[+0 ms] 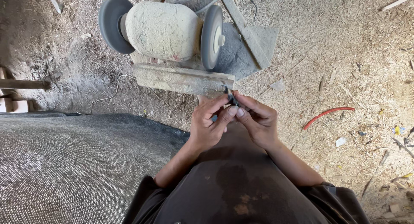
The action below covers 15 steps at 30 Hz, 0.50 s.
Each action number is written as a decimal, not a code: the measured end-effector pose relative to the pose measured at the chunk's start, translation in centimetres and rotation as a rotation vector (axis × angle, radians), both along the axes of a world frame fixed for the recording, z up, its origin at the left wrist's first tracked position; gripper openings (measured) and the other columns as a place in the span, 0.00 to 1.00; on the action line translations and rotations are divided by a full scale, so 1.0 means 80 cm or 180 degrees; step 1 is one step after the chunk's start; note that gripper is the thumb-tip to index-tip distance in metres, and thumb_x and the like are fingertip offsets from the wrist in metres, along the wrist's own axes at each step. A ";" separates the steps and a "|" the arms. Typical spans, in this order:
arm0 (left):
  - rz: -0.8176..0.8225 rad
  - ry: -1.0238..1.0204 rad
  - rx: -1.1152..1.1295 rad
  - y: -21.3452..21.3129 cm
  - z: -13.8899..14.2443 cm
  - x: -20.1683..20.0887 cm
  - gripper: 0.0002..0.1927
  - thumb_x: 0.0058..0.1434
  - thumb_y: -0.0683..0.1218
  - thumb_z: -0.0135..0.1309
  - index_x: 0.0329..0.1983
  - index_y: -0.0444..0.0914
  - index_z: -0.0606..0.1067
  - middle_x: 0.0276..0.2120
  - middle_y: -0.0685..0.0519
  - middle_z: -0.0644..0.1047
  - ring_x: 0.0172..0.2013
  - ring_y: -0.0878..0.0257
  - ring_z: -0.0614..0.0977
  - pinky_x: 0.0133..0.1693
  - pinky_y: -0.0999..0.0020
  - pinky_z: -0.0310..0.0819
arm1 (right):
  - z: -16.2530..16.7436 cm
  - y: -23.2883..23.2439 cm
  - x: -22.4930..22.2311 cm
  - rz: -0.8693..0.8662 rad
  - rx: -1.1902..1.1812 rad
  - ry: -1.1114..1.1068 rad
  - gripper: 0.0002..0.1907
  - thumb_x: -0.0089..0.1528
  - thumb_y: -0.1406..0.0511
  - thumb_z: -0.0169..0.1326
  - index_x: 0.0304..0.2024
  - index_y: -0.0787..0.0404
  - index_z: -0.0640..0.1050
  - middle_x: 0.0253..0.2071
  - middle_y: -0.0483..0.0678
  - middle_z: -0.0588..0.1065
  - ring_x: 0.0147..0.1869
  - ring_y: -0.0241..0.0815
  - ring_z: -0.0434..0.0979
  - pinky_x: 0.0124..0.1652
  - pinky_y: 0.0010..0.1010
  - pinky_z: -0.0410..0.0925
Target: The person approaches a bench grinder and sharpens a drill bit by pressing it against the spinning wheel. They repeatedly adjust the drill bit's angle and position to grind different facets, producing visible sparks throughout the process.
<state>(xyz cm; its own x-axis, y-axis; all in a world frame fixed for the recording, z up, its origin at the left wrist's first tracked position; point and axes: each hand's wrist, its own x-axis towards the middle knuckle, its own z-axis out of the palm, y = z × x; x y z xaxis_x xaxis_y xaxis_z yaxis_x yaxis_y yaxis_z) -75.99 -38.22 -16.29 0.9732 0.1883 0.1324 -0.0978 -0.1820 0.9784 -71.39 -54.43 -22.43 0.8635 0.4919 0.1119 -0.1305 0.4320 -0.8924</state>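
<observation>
My left hand and my right hand meet in front of me, fingertips pinched together on a small dark metal piece. Its exact shape is hidden by my fingers. Just beyond the hands stands a dust-covered bench grinder on the ground, with a grey wheel on its left end and another on its right end. The piece is held close to the near corner of the grinder's base, below the right wheel.
Sawdust and wood chips cover the ground. A grey woven sack or mat lies at my left. A red curved strip lies on the right. A thin wire trails from the grinder, and a wooden pole sticks in at far left.
</observation>
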 end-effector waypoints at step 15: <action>0.0551 0.0484 -0.0790 0.016 -0.009 0.013 0.08 0.69 0.41 0.60 0.46 0.31 0.80 0.28 0.55 0.80 0.23 0.75 0.75 0.22 0.78 0.66 | 0.021 0.028 0.008 -0.0066 -0.0970 -0.0472 0.25 0.70 0.73 0.52 0.70 0.61 0.68 0.41 0.47 0.80 0.37 0.31 0.79 0.35 0.22 0.73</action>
<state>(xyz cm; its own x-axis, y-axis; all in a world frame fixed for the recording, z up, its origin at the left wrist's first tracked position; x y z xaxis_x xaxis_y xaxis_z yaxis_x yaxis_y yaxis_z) -74.92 -36.94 -17.04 0.9291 0.3607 -0.0823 0.0641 0.0622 0.9960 -70.73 -52.19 -20.75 0.8590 0.5044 0.0877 0.0166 0.1438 -0.9895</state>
